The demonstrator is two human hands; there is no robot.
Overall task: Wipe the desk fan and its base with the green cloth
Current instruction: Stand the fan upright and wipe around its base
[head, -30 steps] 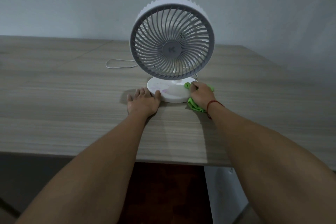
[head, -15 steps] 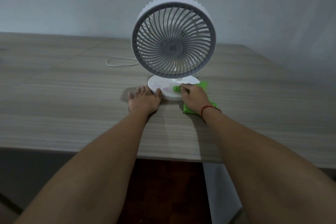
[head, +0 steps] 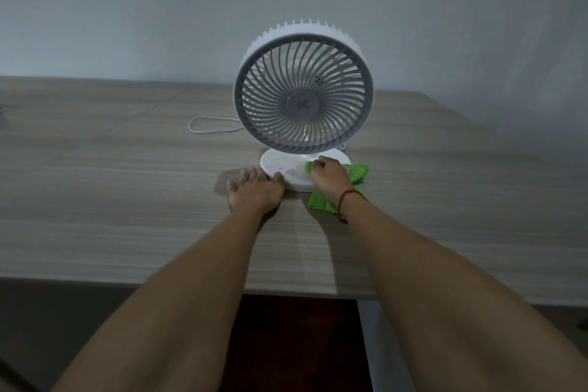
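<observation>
The fan [head: 303, 89] is standing at 12 o'clock on the worktop [head: 127, 200]. Its base [head: 280, 169] is being steadied by the flat, spread left hand [head: 254, 189], while the cloth [head: 356, 173] is being pressed there under the curled right hand [head: 327, 173].

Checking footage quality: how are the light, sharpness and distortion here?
Head view: dim, flat light with soft shadows left of the fan base; no glare; the desk edges bow from the wide lens; the forearms loom large, the cloth stays vivid.
</observation>
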